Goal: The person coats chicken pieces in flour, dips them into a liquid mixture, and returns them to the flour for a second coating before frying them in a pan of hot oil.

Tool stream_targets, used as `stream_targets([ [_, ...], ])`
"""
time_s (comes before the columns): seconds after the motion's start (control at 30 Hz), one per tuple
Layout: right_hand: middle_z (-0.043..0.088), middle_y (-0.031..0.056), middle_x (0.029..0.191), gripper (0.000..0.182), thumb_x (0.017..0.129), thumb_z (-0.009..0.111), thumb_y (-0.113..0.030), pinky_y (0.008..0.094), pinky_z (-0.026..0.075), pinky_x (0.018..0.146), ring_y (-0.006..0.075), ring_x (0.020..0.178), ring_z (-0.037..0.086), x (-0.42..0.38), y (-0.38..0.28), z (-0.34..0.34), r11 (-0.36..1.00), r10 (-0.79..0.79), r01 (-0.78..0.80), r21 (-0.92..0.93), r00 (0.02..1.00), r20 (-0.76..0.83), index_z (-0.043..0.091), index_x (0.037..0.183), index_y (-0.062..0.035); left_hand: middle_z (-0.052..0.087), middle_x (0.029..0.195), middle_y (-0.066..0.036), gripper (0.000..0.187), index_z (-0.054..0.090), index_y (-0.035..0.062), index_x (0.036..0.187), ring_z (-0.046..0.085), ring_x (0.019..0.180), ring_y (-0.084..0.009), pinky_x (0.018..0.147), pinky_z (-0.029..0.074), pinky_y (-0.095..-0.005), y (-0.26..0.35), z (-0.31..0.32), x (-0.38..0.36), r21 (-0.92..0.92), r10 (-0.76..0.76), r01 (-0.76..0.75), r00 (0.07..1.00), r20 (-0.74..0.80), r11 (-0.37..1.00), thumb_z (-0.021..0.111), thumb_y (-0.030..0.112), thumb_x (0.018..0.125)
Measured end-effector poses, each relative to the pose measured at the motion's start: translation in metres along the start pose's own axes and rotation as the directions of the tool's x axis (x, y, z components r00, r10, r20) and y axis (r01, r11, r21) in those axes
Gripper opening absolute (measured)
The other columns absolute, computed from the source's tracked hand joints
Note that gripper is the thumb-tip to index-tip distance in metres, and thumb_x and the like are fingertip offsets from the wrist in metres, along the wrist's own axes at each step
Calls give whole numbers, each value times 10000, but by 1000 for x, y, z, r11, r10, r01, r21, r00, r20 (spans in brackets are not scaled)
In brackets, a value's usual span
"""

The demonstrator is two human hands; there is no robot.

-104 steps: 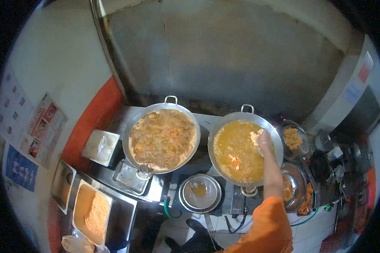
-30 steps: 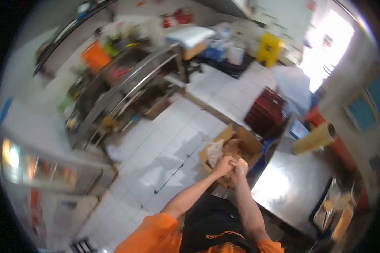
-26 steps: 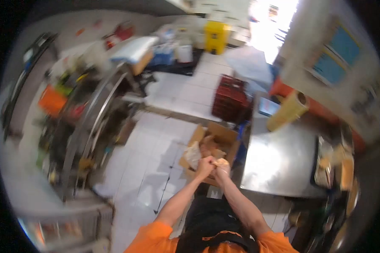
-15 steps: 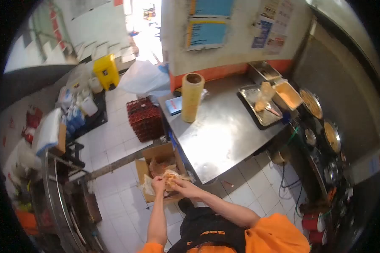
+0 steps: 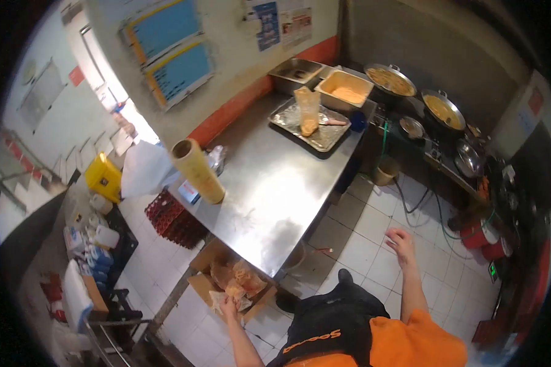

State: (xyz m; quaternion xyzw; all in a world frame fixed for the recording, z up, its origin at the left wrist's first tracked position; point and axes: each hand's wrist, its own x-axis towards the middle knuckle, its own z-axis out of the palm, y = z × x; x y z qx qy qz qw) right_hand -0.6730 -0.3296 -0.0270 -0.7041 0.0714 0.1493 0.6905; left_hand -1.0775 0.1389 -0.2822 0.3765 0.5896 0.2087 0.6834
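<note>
My left hand [image 5: 229,306] is down at an open cardboard box [image 5: 265,301] on the floor, its fingers closed on what looks like a crumpled clear plastic bag [image 5: 217,299]. Inside the box lie orange-brown pieces [image 5: 246,276] in plastic; their kind cannot be made out. Away to the right, my right hand [image 5: 401,244] hangs over the floor tiles, fingers loosely curled and apart, with nothing visible in it.
Beside the box stands a steel table [image 5: 269,202] bearing a roll of plastic film [image 5: 197,171], a foil-lined tray [image 5: 318,142] and a metal pan of orange food [image 5: 347,92]. Woks [image 5: 444,110] sit on the stove. Red crates [image 5: 171,220] are stacked left.
My right hand has left the box and swung right over the floor. My left hand stays at the box. The view has turned right.
</note>
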Motion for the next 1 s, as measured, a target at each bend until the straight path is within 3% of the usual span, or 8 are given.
stream_targets([
  [0.13,634,78,881,130,871,630,-125,356,527,634,172,758,596,3,173,-185,933,356,-323,158,763,-540,647,968,-39,656,1083,-130,340,560,-20,1254,649,904,-193,705,538,-289,19,69,-62,426,559,-457,816,-150,781,580,45,921],
  [0.17,606,73,815,184,911,637,-190,362,550,628,213,696,597,-11,221,-236,831,511,-545,112,668,-541,640,1046,-64,653,1099,-131,327,571,-22,1239,641,941,-194,747,531,-292,33,94,-75,389,615,-537,782,-104,749,587,48,920],
  [0.23,631,93,799,187,835,666,-208,384,505,542,229,619,580,-46,306,-312,705,675,-614,355,426,-603,650,944,-57,647,1131,-132,303,594,-28,1208,624,1015,-196,832,517,-297,66,152,-103,298,718,-678,695,-38,672,601,54,917],
  [0.47,630,95,797,243,798,730,-280,403,514,623,226,658,581,-57,289,-406,585,751,-550,596,87,-655,677,960,-107,669,1135,-125,260,627,-23,1164,634,1066,-201,902,506,-318,165,377,-158,297,745,-748,650,150,593,618,79,925],
  [0.6,629,96,795,277,777,766,-322,415,519,670,223,681,581,4,289,-400,569,780,-547,615,123,-613,692,970,-136,680,1113,-114,283,624,-4,1178,647,1037,-195,889,516,-334,214,513,-146,301,821,-865,485,302,401,636,124,926],
  [0.7,612,86,762,276,776,786,-342,421,514,660,218,670,566,70,288,-409,716,668,-537,445,344,-660,691,937,-139,679,1105,-92,334,611,-1,1211,641,979,-173,861,512,-301,261,609,-140,279,829,-905,411,379,320,663,164,926],
  [0.87,525,56,606,265,812,787,-307,419,473,505,200,540,480,183,254,-410,852,414,-524,17,653,-634,647,779,-84,663,1178,-145,551,546,20,1311,649,1022,-208,809,533,-324,309,720,-62,270,753,-838,545,369,474,738,283,866],
  [1.0,521,53,559,293,800,804,-304,442,459,442,203,483,465,251,244,-385,832,470,-548,89,610,-639,648,742,-63,616,1262,-225,753,478,7,1383,637,1096,-254,934,501,-359,324,791,-31,435,730,-785,596,335,441,798,347,792],
])
